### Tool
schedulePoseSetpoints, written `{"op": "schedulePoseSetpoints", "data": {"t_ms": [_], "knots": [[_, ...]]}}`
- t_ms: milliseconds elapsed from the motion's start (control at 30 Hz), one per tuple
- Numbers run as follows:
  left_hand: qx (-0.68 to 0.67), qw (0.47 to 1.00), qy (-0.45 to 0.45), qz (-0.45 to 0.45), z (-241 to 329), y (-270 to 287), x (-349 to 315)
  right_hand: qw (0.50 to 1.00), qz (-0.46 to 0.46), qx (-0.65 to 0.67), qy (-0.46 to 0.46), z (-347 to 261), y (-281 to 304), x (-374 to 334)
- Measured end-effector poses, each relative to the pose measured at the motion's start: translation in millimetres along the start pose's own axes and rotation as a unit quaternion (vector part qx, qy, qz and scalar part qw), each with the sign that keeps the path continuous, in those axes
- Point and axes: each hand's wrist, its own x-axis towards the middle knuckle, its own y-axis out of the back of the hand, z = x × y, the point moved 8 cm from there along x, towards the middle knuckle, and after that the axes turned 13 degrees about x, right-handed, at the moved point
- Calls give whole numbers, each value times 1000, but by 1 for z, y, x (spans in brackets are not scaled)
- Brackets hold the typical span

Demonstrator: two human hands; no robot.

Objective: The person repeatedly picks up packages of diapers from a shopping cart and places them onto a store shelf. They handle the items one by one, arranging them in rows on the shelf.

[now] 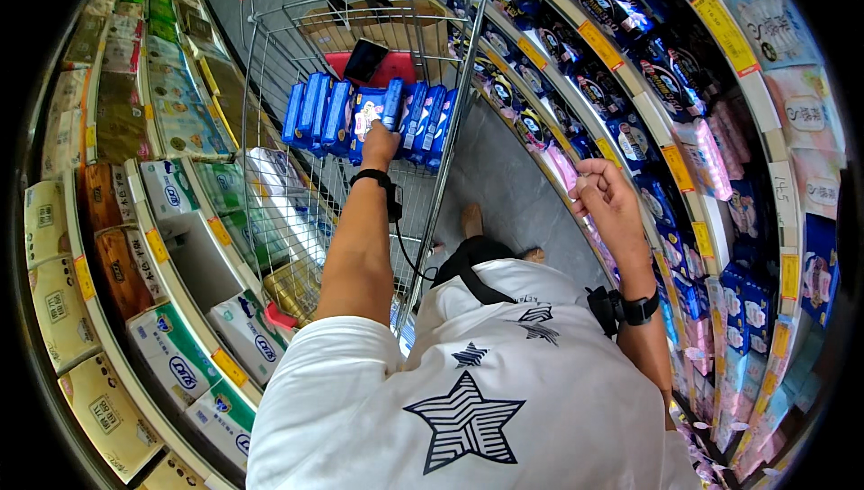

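My left hand [379, 145] reaches into a metal shopping cart [438, 157], its fingers closed on a blue soft-wrapped pack [367, 105]. More blue packs [310, 110] stand upright side by side to the left of it, and others [432, 121] to the right. The fingertips of that hand are partly hidden against the packs. My right hand [607, 202] is raised beside the right-hand shelves, fingers curled and thumb bent in, with nothing visible in it. Each wrist wears a black band.
A dark phone-like device [365, 62] rests on the cart's red panel [396, 65], before a brown cardboard piece [387, 26]. Tissue packs fill the left shelves [171, 355]. Dark blue and pink packs line the right shelves [670, 76]. Grey floor [490, 143] shows between cart and shelves.
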Motion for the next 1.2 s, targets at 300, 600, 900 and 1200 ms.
{"op": "schedulePoseSetpoints", "data": {"t_ms": [300,600,900,1200], "knots": [[-320,931,-1,174,-15,124,-52,1000,-2,15,4,-5,8,-11],[-508,814,-240,148,130,271,-186,997,3,55,54,-29,39,-37],[-598,683,-382,-172,316,249,-291,976,18,151,157,-86,83,-93],[-519,575,-351,-526,408,160,-378,917,163,16,363,-124,179,-181]]}}
